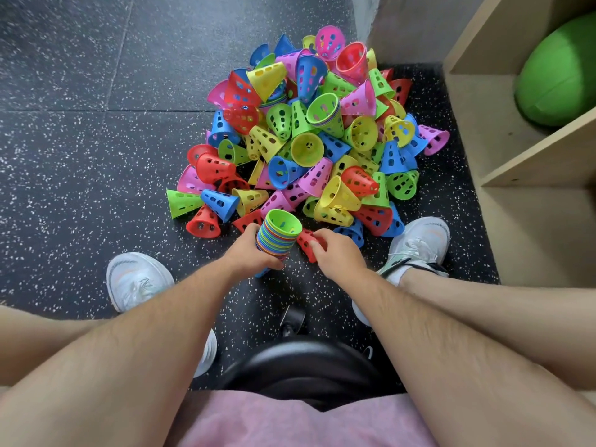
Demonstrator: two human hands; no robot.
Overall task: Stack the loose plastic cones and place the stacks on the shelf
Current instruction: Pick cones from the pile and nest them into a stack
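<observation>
Progress looks early, by your own view: most of the work still lies on the dark speckled rubber floor (pixel 80 140) in front of you. Going left to right, your left hand (pixel 254 250) is wrapped around a nested stack of multicoloured perforated plastic cones (pixel 279 235), wide end up with a green one on top, held just above the floor between your white trainers. Just beside it, your right hand (pixel 335 253) is closed over a single loose red perforated plastic cone (pixel 306 241) lying at the near edge of the heap; I judge this is the next one for the stack. Behind both hands sits the big pile of loose plastic cones (pixel 309 133) in red, blue, green, yellow and pink, tumbled at all angles, with a few short nested runs inside it. That pile reaches towards the far right corner of the floor, close to the pale wooden shelf unit (pixel 529 162) at the right edge. No cone stack shows on the shelf; only a green ball (pixel 561 72) sits in its upper compartment. So one stack is growing, none is shelved as far as you can see, and dozens of cones remain.
</observation>
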